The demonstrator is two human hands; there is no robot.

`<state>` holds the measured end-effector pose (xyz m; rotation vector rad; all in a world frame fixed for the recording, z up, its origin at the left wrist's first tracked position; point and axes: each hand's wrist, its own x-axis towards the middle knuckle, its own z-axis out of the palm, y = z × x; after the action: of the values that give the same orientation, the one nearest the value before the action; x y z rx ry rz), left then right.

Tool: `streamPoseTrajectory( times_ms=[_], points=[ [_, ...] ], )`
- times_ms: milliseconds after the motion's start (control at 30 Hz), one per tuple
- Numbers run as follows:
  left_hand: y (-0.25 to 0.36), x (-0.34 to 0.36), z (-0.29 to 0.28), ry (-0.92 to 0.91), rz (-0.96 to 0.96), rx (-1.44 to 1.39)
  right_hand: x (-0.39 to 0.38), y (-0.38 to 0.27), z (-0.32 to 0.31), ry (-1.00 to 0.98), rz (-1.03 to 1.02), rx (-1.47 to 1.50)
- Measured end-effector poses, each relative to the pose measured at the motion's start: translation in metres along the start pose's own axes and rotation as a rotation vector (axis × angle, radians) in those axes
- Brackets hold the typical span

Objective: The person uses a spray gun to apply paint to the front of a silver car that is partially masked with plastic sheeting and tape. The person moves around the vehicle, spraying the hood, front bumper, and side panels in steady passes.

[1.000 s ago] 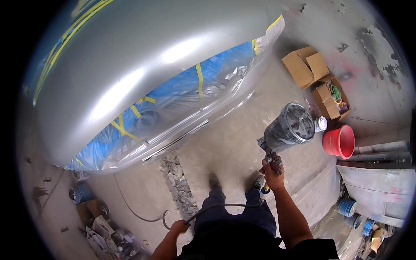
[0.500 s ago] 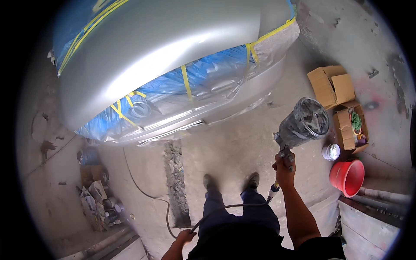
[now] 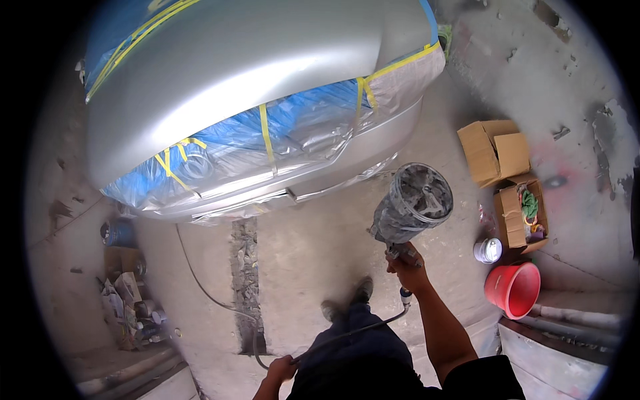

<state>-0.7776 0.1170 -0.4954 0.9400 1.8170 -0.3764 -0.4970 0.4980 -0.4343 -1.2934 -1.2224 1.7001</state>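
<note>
My right hand (image 3: pixel 412 270) is closed around the handle of a spray gun (image 3: pixel 400 251), which carries a large cup (image 3: pixel 417 203) smeared with grey paint. From the gun's lower end a dark air hose (image 3: pixel 353 331) runs across my legs to my left hand (image 3: pixel 283 368), whose fingers are wrapped round it. Beyond the gun stands a silver car with its hood (image 3: pixel 247 87) uncovered. Blue and clear masking film (image 3: pixel 293 120), held by strips of yellow tape (image 3: pixel 267 133), covers the front below the hood. The gun is apart from the car.
To the right are open cardboard boxes (image 3: pixel 490 153), a small paint can (image 3: pixel 488 251) and a red bucket (image 3: pixel 513 290). A heap of litter and containers (image 3: pixel 133 307) lies at the left. The hose trails over the floor past a rough dark strip (image 3: pixel 245 287).
The spray gun and my right hand have shifted left and slightly down, with the cup tilted more upright. My feet have come closer together, and the view has turned a little.
</note>
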Motion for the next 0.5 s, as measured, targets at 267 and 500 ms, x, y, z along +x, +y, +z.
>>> streamPoseTrajectory(
  times_ms=[267, 500],
  points=[
    [0.04, 0.04, 0.011, 0.019, 0.211, 0.05, 0.014, -0.052, -0.079, 0.518, -0.318, -0.278],
    [0.037, 0.064, 0.055, -0.125, 0.195, 0.195, 0.01, 0.015, -0.022, 0.373, -0.342, -0.063]
  ],
)
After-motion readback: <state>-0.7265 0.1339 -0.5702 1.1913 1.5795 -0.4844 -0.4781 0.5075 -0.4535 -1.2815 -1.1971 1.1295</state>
